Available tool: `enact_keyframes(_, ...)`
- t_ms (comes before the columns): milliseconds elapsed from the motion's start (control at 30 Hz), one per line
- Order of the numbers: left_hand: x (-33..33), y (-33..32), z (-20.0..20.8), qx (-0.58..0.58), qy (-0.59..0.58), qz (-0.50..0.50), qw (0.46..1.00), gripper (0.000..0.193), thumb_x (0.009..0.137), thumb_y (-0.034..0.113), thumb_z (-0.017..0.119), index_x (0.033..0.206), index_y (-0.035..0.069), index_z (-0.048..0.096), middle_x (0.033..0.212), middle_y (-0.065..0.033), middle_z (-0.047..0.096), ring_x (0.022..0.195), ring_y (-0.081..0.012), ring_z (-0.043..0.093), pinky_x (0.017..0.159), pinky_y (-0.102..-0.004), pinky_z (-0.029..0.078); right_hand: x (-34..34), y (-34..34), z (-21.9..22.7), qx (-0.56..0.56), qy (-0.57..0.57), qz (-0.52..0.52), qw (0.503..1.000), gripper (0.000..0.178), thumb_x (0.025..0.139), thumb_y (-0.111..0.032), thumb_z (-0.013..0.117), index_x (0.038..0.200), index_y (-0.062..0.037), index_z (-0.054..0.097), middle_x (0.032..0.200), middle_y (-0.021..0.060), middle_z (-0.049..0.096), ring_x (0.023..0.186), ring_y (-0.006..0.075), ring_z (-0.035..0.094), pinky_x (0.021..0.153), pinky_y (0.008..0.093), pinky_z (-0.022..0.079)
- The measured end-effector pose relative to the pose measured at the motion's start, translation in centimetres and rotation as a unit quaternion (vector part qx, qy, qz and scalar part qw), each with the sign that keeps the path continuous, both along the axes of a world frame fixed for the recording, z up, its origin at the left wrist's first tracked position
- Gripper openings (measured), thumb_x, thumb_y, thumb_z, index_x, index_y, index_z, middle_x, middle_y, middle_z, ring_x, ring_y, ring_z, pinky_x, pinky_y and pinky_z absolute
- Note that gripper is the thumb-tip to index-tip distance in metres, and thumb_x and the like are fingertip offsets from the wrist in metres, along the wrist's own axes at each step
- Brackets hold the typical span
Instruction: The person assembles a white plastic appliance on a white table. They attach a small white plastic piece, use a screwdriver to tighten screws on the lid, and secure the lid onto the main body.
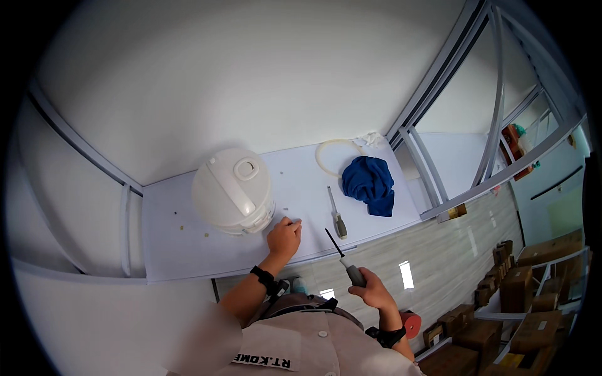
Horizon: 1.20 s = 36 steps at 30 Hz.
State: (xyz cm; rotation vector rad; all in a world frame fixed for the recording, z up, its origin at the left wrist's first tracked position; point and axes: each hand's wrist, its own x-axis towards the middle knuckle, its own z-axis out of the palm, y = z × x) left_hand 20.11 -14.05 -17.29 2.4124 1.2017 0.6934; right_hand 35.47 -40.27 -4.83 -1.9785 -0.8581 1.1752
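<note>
Beige shirt (307,344) nearest; right hand (376,292): fingers wrapping screwdriver (354,274); left hand (284,239) near rice cooker (216,197), fingers curled, grip unclear.

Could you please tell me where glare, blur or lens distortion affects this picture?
Head view: bright white glare patches on the floor; the left sleeve smeared and soft; metal bars bowed near the dark, rounded rim; the right hand and its screwdriver reasonably clear.
</note>
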Motion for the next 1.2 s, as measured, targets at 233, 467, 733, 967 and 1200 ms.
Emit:
enact_keyframes(233,-0.5,-0.1,-0.3,0.001,-0.009,0.001,1.0,0.021,0.095,0.022,0.073,0.112,0.014,0.081,0.091,-0.0014,0.066,0.085,-0.0228,0.068,0.066,-0.0403,0.057,0.1,0.8,0.3,-0.001,0.014,0.007,1.0,0.048,0.081,-0.017,0.079,0.122,0.0014,0.063,0.091,0.0095,0.064,0.086,0.0206,0.059,0.079,0.0368,0.051)
enact_keyframes(467,-3.4,-0.1,3.7,-0.244,-0.125,-0.047,0.961,0.03,0.093,0.019,0.073,0.121,0.008,0.076,0.098,-0.0072,0.073,0.08,-0.0217,0.07,0.074,-0.0343,0.058,-0.9,2.3,1.4,0.068,0.054,0.028,0.996,0.038,0.093,-0.023,0.077,0.12,-0.0008,0.063,0.089,0.0029,0.059,0.083,0.0144,0.053,0.075,0.0304,0.047)
enact_keyframes(733,-8.5,-0.9,9.5,-0.422,-0.34,0.02,0.84,0.023,0.1,0.016,0.071,0.116,0.0,0.074,0.097,-0.0049,0.075,0.079,-0.009,0.065,0.068,-0.0258,0.053,-3.2,5.8,3.1,0.209,0.146,0.088,0.963,0.03,0.105,-0.022,0.065,0.128,-0.0033,0.059,0.095,-0.0031,0.053,0.088,0.0083,0.046,0.079,0.0246,0.042)
enact_keyframes(967,-10.9,-1.2,9.3,-0.263,-0.36,0.013,0.895,0.023,0.097,0.012,0.074,0.117,-0.001,0.073,0.095,-0.0038,0.073,0.078,-0.0062,0.063,0.065,-0.0232,0.05,-4.6,9.6,-0.5,0.23,0.18,0.128,0.948,0.038,0.103,-0.016,0.067,0.136,-0.0047,0.051,0.101,-0.001,0.052,0.092,0.0091,0.047,0.081,0.0264,0.043)
enact_keyframes(1200,-11.1,-0.7,11.9,-0.143,-0.393,0.066,0.906,0.025,0.096,0.01,0.074,0.119,0.001,0.071,0.092,-0.0027,0.07,0.075,-0.0086,0.061,0.066,-0.0233,0.049,-6.5,14.3,-0.4,0.248,0.12,0.179,0.944,0.042,0.094,-0.009,0.075,0.129,-0.0064,0.053,0.096,0.0016,0.053,0.091,0.0114,0.049,0.08,0.0286,0.046)
